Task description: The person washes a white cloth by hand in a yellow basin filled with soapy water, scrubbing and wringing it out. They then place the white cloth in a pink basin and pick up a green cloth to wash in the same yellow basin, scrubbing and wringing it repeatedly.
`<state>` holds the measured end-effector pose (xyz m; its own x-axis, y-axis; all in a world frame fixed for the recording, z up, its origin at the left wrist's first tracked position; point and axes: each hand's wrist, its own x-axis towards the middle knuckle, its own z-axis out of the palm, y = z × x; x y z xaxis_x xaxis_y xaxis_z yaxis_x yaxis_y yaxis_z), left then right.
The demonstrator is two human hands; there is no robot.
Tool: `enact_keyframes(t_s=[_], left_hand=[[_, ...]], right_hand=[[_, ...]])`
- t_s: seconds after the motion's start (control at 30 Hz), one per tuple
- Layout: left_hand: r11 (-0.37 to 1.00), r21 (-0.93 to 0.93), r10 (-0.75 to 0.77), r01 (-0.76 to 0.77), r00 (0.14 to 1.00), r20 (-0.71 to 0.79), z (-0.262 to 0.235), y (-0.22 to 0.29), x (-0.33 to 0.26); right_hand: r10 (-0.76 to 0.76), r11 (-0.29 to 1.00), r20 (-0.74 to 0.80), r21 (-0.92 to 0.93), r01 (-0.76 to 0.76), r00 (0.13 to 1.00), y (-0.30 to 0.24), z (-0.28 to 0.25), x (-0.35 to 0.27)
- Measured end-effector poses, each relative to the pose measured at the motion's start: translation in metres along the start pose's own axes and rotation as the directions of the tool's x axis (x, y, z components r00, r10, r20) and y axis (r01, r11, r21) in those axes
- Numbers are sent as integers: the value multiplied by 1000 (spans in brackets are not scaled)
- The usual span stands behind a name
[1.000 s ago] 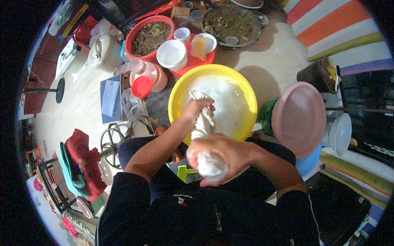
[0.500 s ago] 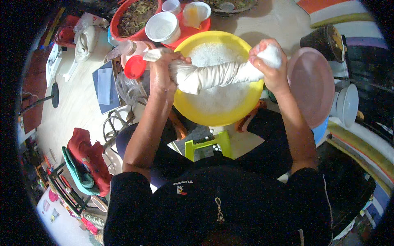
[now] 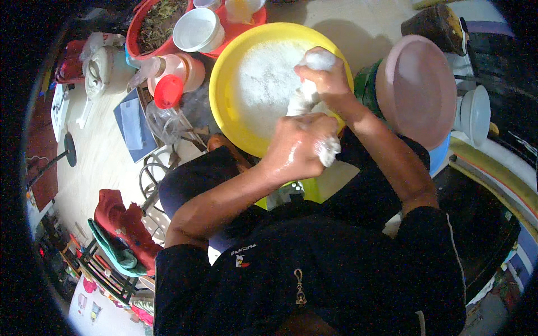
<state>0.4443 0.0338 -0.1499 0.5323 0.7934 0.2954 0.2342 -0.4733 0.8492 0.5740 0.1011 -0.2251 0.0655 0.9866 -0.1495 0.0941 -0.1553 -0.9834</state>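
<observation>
This looks like a home floor used as a kitchen work spot. A yellow basin [image 3: 235, 106] of white stuff sits on the bare pale floor [image 3: 106, 157], with a red tub of greens [image 3: 147, 28] and white bowls [image 3: 196, 31] far left, a pink lid [image 3: 417, 89] right, and clothes on a rack [image 3: 120, 235] near left.

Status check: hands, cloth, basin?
Left hand and right hand both clamped on wet white cloth, over yellow basin of white liquid. Nothing blocking.
</observation>
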Motion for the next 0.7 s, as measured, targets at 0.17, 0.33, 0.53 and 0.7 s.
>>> enact_keyframes(t_s=[0.17, 0.33, 0.53, 0.7], left_hand=[[999, 51, -14, 4, 978, 209, 19, -15, -5], [995, 100, -27, 6, 976, 217, 35, -31, -12], [978, -112, -179, 176, 984, -17, -19, -44, -3], [615, -621, -661, 486, 747, -70, -51, -61, -2]], right_hand=[[21, 1000, -14, 15, -20, 1000, -1, 14, -1], [-76, 988, -38, -135, 71, 996, -4, 20, 0], [-50, 997, -169, -60, 40, 984, -14, 9, 21], [-43, 976, -200, 202, 84, 979, -27, 4, 26]])
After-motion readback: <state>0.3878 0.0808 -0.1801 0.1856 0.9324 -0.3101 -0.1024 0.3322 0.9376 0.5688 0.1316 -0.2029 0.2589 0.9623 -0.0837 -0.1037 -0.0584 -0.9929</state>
